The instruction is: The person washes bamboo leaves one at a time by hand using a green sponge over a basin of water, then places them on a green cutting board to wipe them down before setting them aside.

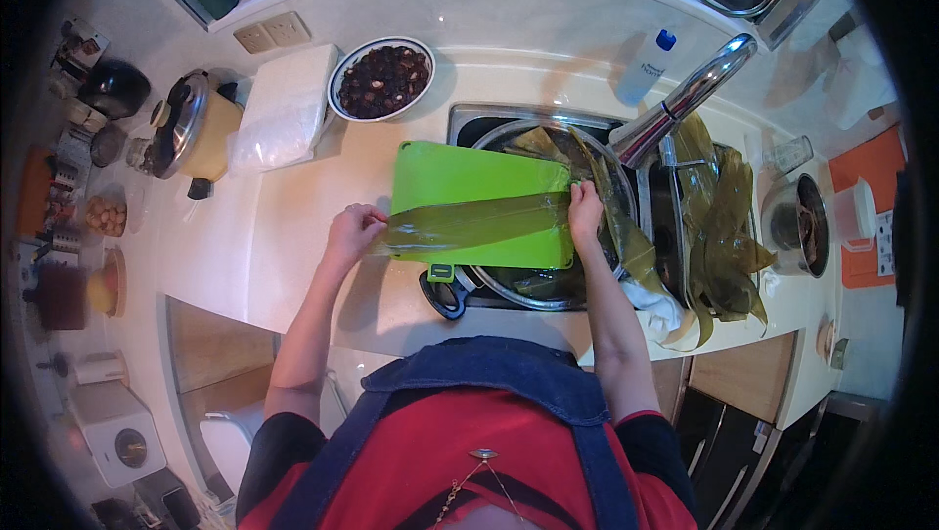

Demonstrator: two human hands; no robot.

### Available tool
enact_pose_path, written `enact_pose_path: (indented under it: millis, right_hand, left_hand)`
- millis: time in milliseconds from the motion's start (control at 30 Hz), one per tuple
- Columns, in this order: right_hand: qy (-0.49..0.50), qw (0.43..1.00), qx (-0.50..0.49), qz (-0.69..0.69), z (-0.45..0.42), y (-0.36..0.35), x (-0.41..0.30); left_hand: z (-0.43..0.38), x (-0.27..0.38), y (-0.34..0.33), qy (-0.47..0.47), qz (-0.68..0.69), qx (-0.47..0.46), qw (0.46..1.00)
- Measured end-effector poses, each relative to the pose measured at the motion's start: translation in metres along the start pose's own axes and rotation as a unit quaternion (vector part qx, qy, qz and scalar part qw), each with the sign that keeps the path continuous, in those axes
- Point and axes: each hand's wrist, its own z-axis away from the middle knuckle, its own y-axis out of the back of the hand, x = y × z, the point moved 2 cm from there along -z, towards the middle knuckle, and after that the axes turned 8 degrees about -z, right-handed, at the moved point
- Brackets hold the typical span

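A long, wet green leaf (477, 223) lies stretched across a bright green cutting board (469, 171). My left hand (355, 231) pinches its tip just past the board's left edge. At the other end, my right hand (585, 211) grips the leaf by the board's right edge. The board rests partly over a large round metal basin (631, 200) in the sink, hiding much of it. More leaves (539, 141) sit in the basin, and one long leaf (623, 229) hangs over its right side. Black-handled scissors (446, 299) show beneath the board's lower left corner.
A chrome faucet (682, 101) leans over the sink. Many soaked leaves (722, 237) fill the right side, beside a metal pot (785, 226) and white cloth (653, 306). A bowl of dark pieces (383, 79), a white packet (286, 108) and a lidded pot (198, 126) stand left.
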Motion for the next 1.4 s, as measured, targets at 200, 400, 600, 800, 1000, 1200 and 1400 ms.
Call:
enact_pose_path:
  millis: [200, 400, 600, 800, 1000, 1200, 1400]
  right_hand:
    - [0.119, 0.987, -0.057, -0.087, 0.033, -0.013, -0.100]
    - [-0.087, 0.996, 0.012, 0.032, 0.056, 0.016, -0.054]
    - [-0.199, 0.980, 0.002, -0.015, 0.038, 0.024, 0.001]
    - [-0.198, 0.980, -0.008, -0.028, 0.010, 0.065, 0.004]
    - [-0.234, 0.969, 0.044, -0.073, 0.008, 0.146, 0.082]
    - [-0.213, 0.972, 0.079, -0.058, 0.040, 0.177, 0.105]
    - [-0.170, 0.972, 0.157, 0.031, 0.057, 0.165, 0.109]
  left_hand:
    - [0.016, 0.063, -0.023, -0.086, -0.285, 0.088, 0.950]
    - [0.003, 0.054, -0.047, -0.071, -0.294, 0.037, 0.952]
    - [-0.019, 0.028, -0.038, -0.063, -0.196, 0.014, 0.978]
    - [-0.022, 0.038, -0.059, -0.086, -0.002, -0.034, 0.996]
    - [-0.029, 0.121, -0.093, -0.194, 0.063, -0.015, 0.979]
    - [-0.051, 0.145, -0.156, -0.133, -0.128, -0.117, 0.976]
    - [0.003, 0.247, -0.226, -0.225, -0.156, 0.031, 0.961]
